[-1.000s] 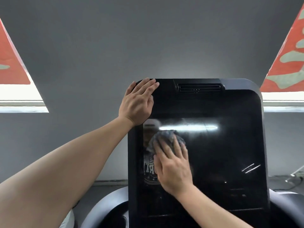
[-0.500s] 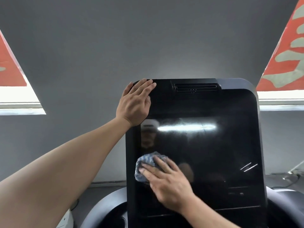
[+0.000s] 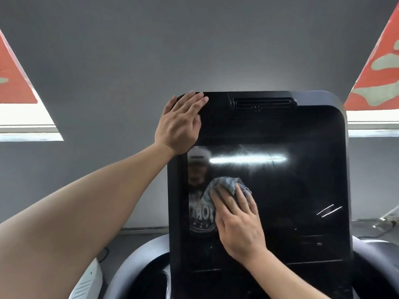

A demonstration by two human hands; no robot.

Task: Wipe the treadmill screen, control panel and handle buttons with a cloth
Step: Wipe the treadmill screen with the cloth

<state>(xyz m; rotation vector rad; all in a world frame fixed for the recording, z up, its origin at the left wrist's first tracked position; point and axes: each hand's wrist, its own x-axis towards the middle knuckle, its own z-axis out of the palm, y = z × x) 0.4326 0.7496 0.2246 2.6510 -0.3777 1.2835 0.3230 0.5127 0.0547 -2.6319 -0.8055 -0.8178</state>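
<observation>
The treadmill's tall black glossy screen [image 3: 302,190] fills the middle of the view, with a vent slot [image 3: 262,103] at its top edge. My left hand [image 3: 180,124] lies flat on the screen's upper left corner, fingers straight. My right hand [image 3: 237,219] presses a blue-grey cloth [image 3: 228,184] flat against the left-centre of the glass, fingers spread over it. The cloth bunches out past my fingertips. The control panel and handle buttons are below the frame or hidden.
The grey curved console housing [image 3: 138,255] wraps round the screen's base. A grey wall [image 3: 194,50] stands behind, with red-and-white window panels [image 3: 377,83] at both sides. A cable [image 3: 386,225] runs along the floor at the right.
My right hand swept the cloth down to the screen's lower left, then back up and right to the left-centre. My left hand stayed on the top corner.
</observation>
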